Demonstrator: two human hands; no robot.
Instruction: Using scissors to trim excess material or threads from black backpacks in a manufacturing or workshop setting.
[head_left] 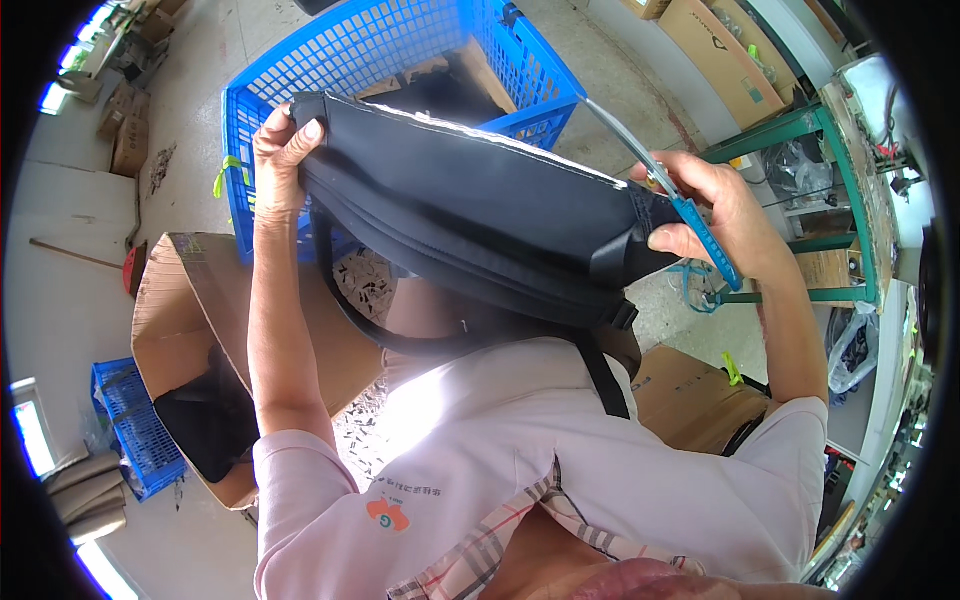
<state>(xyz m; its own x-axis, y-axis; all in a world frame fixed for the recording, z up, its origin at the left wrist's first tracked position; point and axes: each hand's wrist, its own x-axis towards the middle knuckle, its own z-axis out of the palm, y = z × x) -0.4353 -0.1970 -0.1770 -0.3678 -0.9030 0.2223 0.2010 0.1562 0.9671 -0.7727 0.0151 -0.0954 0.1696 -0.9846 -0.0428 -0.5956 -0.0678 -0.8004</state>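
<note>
A black fabric bag (450,190) is stretched between my two hands in front of my body. A ragged white edge runs along its top side, and a curved padded lower part with a zipper-like seam hangs below. My left hand (284,165) pinches its upper left corner, thumb on the near face. At the right end, my right hand (715,205) grips the bag's corner. Lying across that same hand is what looks like a pair of scissors (710,245) with a blue handle, its long metal blades pointing up and left. A black strap (603,375) hangs down against my shirt.
Beyond the bag stands a blue plastic basket (300,65) holding black pieces and cardboard. An opened carton (190,300) is at my left, another carton (690,400) at my right. A green-framed workbench (835,150) stands right. Scraps (365,430) litter the floor.
</note>
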